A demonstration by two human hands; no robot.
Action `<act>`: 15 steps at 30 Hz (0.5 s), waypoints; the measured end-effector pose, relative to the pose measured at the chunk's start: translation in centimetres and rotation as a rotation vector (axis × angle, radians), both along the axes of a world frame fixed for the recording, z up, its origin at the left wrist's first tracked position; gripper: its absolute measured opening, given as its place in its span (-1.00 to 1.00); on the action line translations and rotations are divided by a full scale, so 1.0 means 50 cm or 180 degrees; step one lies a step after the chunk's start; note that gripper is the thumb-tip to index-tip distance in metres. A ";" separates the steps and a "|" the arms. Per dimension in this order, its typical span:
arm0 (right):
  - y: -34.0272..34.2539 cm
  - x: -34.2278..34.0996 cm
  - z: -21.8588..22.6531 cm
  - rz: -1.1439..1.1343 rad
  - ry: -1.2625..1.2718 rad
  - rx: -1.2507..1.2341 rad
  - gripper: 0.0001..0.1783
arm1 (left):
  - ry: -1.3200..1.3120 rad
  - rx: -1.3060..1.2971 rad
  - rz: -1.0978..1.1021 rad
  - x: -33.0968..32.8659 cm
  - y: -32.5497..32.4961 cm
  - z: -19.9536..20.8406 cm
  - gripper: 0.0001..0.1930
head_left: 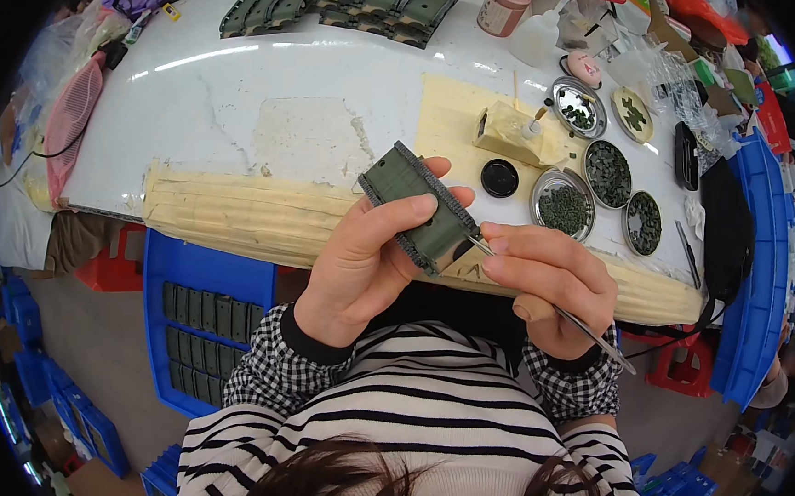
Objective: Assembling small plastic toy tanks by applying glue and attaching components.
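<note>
My left hand (348,261) grips a dark green rectangular plastic model part (417,200) with ridged, track-like long edges, its thumb pressed on the top face. Pinched in my right hand (556,278) is a pair of metal tweezers (597,337), their tips at the part's lower right edge. Whether the tips hold a small piece is too small to tell. Right of my hands stand metal dishes of small green pieces: one dish (535,203) nearest, others (630,181) beside it. A round black lid (500,178) lies beyond my right hand.
A yellow block (505,134) holds a small bottle with a brush or stick. Several finished-looking green parts (390,4) lie at the table's far edge. A blue crate (259,248) with rows of green parts sits at lower left. Clutter and a pink jar (503,8) fill the far right.
</note>
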State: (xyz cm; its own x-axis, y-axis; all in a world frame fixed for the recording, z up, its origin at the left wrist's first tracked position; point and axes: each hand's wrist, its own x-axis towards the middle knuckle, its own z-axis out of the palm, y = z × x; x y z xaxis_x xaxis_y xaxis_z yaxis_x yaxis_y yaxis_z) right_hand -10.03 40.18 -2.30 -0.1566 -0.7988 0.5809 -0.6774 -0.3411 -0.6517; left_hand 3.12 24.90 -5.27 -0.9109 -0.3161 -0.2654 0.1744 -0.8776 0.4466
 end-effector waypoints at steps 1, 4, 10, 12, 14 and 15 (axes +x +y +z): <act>0.000 -0.001 -0.001 0.0007 -0.0015 -0.0003 -0.66 | 0.0011 -0.0005 -0.0006 0.000 0.000 0.000 -0.58; 0.001 -0.003 0.000 0.0018 -0.0003 0.0024 -0.67 | -0.0014 -0.0028 0.0026 -0.001 0.001 0.001 -0.58; 0.000 0.002 -0.012 -0.0076 0.0009 -0.0119 -0.69 | 0.0043 0.0010 0.0096 -0.002 0.005 -0.002 -0.58; 0.001 0.003 -0.019 -0.0101 0.0028 -0.0162 -0.69 | 0.0049 0.0027 0.0106 -0.001 0.005 -0.003 -0.59; 0.001 0.003 -0.021 -0.0108 0.0036 -0.0185 -0.70 | 0.0075 0.0031 0.0130 -0.001 0.006 -0.002 -0.59; 0.000 0.002 -0.022 -0.0102 0.0039 -0.0187 -0.70 | 0.0103 0.0025 0.0151 -0.002 0.007 -0.001 -0.59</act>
State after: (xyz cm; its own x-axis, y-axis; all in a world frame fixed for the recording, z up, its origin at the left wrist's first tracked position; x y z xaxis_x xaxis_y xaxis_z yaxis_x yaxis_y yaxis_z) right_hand -9.93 40.19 -3.38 -0.1740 -0.7579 0.6287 -0.6964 -0.3567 -0.6227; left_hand 3.04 25.26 -5.33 -0.9031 -0.3570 -0.2386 0.2300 -0.8715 0.4332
